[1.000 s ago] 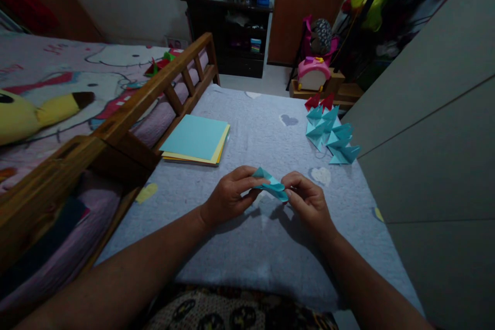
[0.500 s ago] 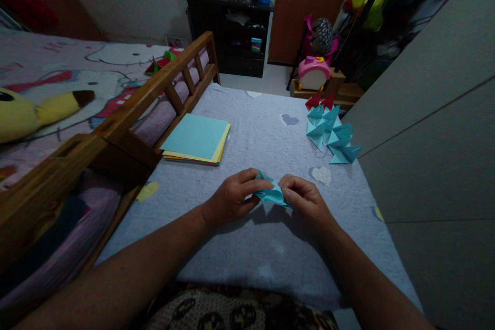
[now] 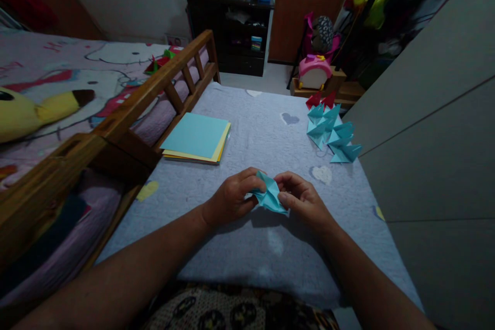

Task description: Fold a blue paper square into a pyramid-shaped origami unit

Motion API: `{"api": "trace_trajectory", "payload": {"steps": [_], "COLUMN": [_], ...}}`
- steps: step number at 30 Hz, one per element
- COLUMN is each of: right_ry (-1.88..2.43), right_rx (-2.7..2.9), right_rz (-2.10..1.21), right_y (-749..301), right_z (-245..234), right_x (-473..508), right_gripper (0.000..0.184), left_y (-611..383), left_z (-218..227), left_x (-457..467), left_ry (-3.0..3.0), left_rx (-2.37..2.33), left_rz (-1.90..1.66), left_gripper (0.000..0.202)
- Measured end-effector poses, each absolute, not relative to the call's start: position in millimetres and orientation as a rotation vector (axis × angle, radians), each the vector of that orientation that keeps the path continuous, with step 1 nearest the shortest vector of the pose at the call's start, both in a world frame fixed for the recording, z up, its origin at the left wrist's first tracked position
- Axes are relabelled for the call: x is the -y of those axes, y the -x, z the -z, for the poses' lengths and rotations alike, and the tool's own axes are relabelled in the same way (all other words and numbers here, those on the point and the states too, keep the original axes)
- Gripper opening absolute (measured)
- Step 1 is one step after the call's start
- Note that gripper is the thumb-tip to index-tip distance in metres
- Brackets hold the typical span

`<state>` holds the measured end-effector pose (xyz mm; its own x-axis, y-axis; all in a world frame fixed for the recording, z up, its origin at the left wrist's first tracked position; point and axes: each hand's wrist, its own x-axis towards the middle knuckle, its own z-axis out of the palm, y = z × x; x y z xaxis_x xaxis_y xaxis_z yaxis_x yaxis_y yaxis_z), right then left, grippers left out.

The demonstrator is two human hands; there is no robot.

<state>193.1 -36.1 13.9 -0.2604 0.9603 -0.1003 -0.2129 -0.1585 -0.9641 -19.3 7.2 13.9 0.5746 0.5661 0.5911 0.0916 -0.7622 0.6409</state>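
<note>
The right hand [image 3: 303, 198] has uncurled slightly against the folded paper [image 3: 271, 197].

Pink lettering [image 3: 54, 46] stood on the bedspread [image 3: 23, 47] at the left — it seemed to begin with a capital H, but the rest was too blurred to read, as was a second pink word [image 3: 11, 68] below.

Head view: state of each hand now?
Left hand: closed, holding the folded blue paper.
Right hand: at the paper's right edge; whether gripping cannot be told.
</note>
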Motion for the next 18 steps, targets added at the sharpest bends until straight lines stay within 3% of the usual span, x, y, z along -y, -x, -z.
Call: {"api": "trace_trajectory", "payload": {"steps": [18], "right_ry": [1.034], "right_rx": [1.072], "right_rz": [-1.676], "right_y": [-190.2], "right_z": [-16.2], "right_x": [34.1], "right_gripper": [0.028], "left_y": [17.0], "left_z": [-13.9], "left_x": [-6.7], "left_ry": [-2.241], "left_rx": [-0.411], "left_rz": [-1.035], "left_gripper": [0.011]}}
